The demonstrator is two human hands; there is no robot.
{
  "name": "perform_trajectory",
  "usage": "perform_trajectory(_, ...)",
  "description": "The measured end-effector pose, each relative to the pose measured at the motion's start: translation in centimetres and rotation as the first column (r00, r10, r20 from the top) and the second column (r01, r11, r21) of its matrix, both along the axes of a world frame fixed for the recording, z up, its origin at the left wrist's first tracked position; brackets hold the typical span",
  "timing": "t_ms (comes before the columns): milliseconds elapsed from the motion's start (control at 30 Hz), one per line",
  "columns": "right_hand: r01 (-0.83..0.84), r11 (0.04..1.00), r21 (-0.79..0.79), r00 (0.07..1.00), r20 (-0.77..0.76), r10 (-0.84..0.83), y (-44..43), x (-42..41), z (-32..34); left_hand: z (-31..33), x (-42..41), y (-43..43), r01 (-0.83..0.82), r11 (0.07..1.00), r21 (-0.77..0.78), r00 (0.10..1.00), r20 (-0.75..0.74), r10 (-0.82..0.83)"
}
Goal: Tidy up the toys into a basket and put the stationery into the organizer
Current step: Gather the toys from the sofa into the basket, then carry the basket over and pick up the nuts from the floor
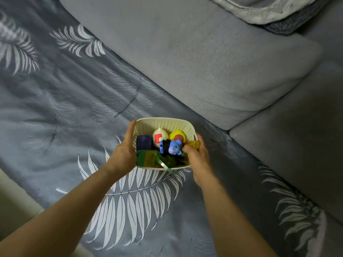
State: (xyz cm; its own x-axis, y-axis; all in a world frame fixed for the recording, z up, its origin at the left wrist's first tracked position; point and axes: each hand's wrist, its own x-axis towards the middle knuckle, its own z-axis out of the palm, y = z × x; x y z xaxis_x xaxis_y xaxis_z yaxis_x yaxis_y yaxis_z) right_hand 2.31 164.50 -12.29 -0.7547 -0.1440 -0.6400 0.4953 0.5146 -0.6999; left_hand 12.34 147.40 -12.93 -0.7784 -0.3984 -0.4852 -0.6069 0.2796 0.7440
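A cream perforated basket [167,122] sits on the feather-print bed cover, full of toys. Inside are a blue figure [173,146], a white egg-shaped toy with a red mark [159,136], a yellow toy [177,136], a dark purple block [144,143] and a green toy [148,158]. My left hand [124,153] holds the basket's left wall, fingers running up along its side. My right hand [196,154] grips the right rim, thumb hooked over the edge beside the blue figure. No stationery or organizer is in view.
A grey pillow [204,62] lies beyond the basket. A second grey cushion [297,145] is on the right. White lace fabric [259,10] sits at the top right. The bed cover's edge [16,193] drops off at the lower left.
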Motion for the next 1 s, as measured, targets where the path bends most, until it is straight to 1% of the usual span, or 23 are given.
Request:
perform_trajectory(33, -0.018, 1.0, 0.003, 1.0, -0.003, 0.018, 0.0, 0.4, 0.5, 0.6, 0.2, -0.2, 0.009, 1.0, -0.02, 1.0, 0.002, -0.009)
perform_trajectory(167, -0.065, 0.998, -0.015, 0.995, -0.076, 0.063, -0.9, 3.2, 5.1, 5.5, 2.8, -1.5, 0.029, 0.982, -0.185, 0.999, 0.031, -0.024)
perform_trajectory(300, -0.121, 0.988, -0.095, 0.986, -0.125, 0.108, -2.9, 6.1, 10.5, 11.4, 6.4, -2.8, -0.063, 0.974, -0.218, 0.998, -0.016, 0.061)
perform_trajectory(400, -0.213, 0.974, -0.083, 0.963, -0.187, 0.195, -4.6, 8.3, 15.1, 16.6, 9.8, -3.1, -0.163, 0.957, -0.238, 0.985, 0.013, 0.171)
perform_trajectory(433, -0.25, 0.965, -0.081, 0.951, -0.206, 0.229, -5.2, 8.7, 16.5, 18.1, 10.7, -3.2, -0.194, 0.951, -0.24, 0.98, -0.006, 0.198)
perform_trajectory(500, -0.339, 0.939, -0.056, 0.918, -0.236, 0.318, -6.8, 10.1, 20.2, 21.6, 13.4, -3.8, -0.254, 0.934, -0.25, 0.966, -0.024, 0.256)
perform_trajectory(600, -0.477, 0.879, -0.007, 0.845, -0.279, 0.456, -9.0, 12.4, 25.2, 26.0, 17.5, -4.9, -0.358, 0.896, -0.262, 0.93, -0.013, 0.367)
perform_trajectory(667, -0.57, 0.821, -0.011, 0.784, -0.305, 0.54, -10.5, 15.0, 28.9, 29.8, 21.3, -5.2, -0.441, 0.851, -0.287, 0.89, -0.019, 0.455)
perform_trajectory(800, -0.674, 0.739, -0.022, 0.696, -0.357, 0.624, -13.5, 19.1, 34.5, 36.0, 27.1, -5.9, -0.563, 0.769, -0.302, 0.815, -0.048, 0.577)
perform_trajectory(833, -0.686, 0.727, -0.029, 0.686, -0.359, 0.633, -13.9, 19.9, 35.5, 37.2, 28.0, -6.0, -0.578, 0.751, -0.321, 0.803, -0.06, 0.593)
perform_trajectory(900, -0.744, 0.667, -0.03, 0.625, -0.383, 0.68, -15.9, 22.4, 38.0, 40.2, 31.3, -6.7, -0.627, 0.686, -0.371, 0.758, -0.083, 0.647)
perform_trajectory(1000, -0.801, 0.598, -0.041, 0.56, -0.405, 0.723, -19.1, 25.5, 40.8, 43.0, 35.1, -8.5, -0.684, 0.617, -0.389, 0.696, -0.096, 0.712)
